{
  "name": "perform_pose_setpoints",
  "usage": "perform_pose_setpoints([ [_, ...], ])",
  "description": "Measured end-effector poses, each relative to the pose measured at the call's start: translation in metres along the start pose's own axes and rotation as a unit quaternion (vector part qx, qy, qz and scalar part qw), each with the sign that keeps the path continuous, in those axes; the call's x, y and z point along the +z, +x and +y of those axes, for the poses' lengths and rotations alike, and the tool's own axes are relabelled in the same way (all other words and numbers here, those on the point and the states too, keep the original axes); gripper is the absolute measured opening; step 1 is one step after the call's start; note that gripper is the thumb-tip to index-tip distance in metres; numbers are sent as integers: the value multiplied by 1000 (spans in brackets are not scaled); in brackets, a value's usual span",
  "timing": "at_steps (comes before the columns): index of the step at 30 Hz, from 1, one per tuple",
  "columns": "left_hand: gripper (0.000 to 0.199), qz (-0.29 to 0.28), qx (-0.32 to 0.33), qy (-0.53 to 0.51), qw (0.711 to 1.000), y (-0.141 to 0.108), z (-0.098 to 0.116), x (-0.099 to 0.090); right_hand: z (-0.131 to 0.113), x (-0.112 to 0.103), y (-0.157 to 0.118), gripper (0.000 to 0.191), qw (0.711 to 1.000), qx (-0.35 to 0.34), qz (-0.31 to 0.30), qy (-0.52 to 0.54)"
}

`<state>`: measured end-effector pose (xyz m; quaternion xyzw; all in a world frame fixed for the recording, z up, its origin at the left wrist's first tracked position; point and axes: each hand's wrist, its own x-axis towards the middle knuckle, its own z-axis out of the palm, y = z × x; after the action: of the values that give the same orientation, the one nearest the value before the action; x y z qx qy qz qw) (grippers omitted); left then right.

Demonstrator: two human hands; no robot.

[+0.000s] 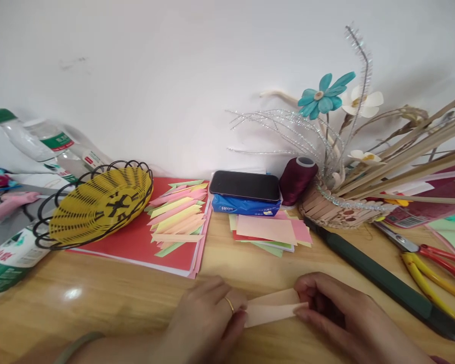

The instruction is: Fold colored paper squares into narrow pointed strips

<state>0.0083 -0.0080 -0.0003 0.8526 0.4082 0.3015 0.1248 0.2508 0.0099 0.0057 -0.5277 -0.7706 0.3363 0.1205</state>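
A small peach paper strip, creased lengthwise, is stretched between my two hands just above the wooden table. My left hand, with a ring on one finger, pinches its left end. At the other end, the thumb and curled fingers of my right hand grip the paper. Beyond my hands lies a stack of coloured paper slips, a peach one on top. Several folded paper strips in pink, yellow, peach and green rest in a row on a red sheet.
A yellow woven basket leans at the left near plastic bottles. A phone lies on a blue tissue pack, beside a maroon thread spool. To the right are a flower basket, a dark green long-handled tool and scissors.
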Motion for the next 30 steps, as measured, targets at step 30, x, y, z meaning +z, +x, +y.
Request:
perform_pose_setpoints([
  [30,23,25,66,93,993,-4,0,-1,-6,10,0,12,979,-114,58,-160],
])
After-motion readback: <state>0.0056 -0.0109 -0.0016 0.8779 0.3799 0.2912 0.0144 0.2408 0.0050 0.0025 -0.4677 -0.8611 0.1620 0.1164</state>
